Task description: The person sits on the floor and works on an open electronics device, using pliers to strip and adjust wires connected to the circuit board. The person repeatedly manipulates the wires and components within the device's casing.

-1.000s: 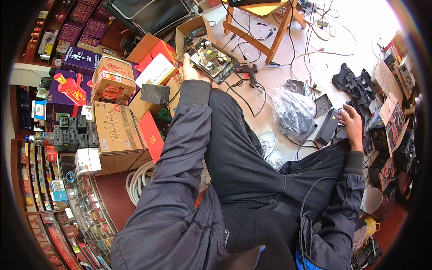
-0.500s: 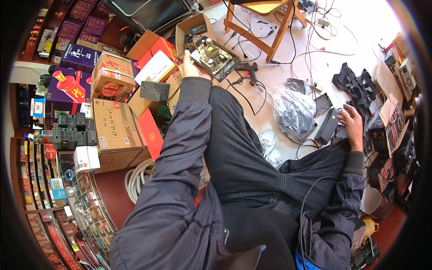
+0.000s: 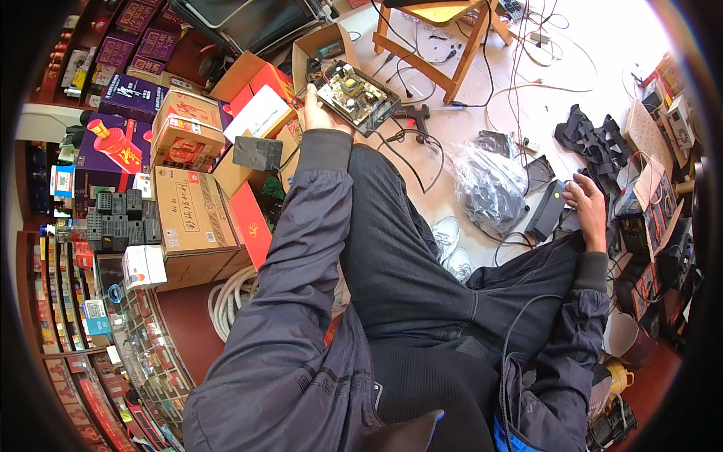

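Observation:
My left hand grips the near left edge of an open black case with a bare circuit board inside. Capacitors, a yellow-topped part and other components show on the board, which faces up, above my left knee. My right hand is beside my right knee, its fingers curled at the side of a long black power-adapter-like box; their tips are partly hidden. A clear plastic bag of dark parts lies just left of that box. Beyond the open case, a red and black tool is on the floor.
Cardboard boxes are stacked on my left, with a black adapter among them. A wooden stool stands ahead, cables strewn around it. Black moulded pieces lie at the right, near more cartons and wires. A coiled pale hose rests low left.
The open case in my left hand has shifted very slightly left. My right hand and the black box stay in place.

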`<control>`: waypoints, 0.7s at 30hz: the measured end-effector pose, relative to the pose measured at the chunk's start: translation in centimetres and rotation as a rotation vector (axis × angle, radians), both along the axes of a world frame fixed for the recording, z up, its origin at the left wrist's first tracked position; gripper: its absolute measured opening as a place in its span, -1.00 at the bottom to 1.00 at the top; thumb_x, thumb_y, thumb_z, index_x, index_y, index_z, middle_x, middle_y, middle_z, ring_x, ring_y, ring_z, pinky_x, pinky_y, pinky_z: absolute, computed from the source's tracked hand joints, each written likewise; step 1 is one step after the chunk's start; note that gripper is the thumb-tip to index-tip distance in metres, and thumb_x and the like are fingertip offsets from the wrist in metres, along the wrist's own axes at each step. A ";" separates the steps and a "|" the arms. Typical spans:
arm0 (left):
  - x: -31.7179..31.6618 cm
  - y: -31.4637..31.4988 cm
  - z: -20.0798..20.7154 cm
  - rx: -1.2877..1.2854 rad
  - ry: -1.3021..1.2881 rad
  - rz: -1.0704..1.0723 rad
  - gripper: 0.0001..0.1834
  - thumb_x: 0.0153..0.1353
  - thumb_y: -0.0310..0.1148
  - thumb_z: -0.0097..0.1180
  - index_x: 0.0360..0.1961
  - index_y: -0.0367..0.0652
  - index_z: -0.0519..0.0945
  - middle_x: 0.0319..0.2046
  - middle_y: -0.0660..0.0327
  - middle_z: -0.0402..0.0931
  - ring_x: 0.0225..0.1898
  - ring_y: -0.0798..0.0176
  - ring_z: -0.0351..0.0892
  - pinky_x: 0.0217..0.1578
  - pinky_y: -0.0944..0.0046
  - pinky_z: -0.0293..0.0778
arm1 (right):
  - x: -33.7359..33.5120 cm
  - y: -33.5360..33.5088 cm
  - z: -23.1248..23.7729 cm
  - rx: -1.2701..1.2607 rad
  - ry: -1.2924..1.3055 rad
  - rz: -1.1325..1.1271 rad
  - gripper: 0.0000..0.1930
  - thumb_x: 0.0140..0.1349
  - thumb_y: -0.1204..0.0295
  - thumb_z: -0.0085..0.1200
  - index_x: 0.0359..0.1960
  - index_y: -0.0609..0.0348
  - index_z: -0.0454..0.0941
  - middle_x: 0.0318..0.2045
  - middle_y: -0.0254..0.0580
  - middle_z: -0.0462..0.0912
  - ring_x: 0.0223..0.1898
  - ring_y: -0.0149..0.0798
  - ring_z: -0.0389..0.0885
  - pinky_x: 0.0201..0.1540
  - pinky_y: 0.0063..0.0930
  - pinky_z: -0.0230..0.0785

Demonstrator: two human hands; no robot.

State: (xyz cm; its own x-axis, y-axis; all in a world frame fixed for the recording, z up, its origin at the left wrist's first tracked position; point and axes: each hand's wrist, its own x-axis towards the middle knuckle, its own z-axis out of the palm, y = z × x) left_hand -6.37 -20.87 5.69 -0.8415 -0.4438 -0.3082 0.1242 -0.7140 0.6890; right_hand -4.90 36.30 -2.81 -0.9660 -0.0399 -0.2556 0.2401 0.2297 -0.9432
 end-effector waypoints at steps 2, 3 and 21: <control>0.1 0.2 0.2 0.001 -0.016 0.009 -0.26 0.53 0.25 -0.20 0.35 -0.20 0.46 0.32 -0.06 0.49 0.32 -0.18 0.45 0.40 -0.29 0.26 | 0.0 0.0 0.0 0.021 0.004 0.003 -0.53 0.46 0.34 0.16 0.26 0.45 0.50 -0.11 -0.11 0.69 -0.20 -0.37 0.72 -0.14 -0.54 0.55; 0.1 0.2 0.3 0.001 -0.017 0.004 -0.26 0.53 0.25 -0.20 0.34 -0.20 0.46 0.31 -0.05 0.49 0.32 -0.17 0.45 0.39 -0.29 0.26 | 0.0 0.0 0.1 0.024 0.006 0.006 -0.53 0.46 0.34 0.16 0.26 0.45 0.50 -0.11 -0.11 0.69 -0.20 -0.37 0.72 -0.14 -0.54 0.55; 0.3 0.6 1.0 -0.023 -0.046 -0.003 -0.29 0.54 0.21 -0.22 0.33 -0.18 0.48 0.26 0.00 0.55 0.26 -0.15 0.52 0.33 -0.33 0.37 | 0.1 -0.2 0.4 0.022 -0.011 -0.013 -0.53 0.46 0.34 0.17 0.26 0.45 0.50 -0.10 -0.09 0.70 -0.18 -0.36 0.73 -0.12 -0.53 0.56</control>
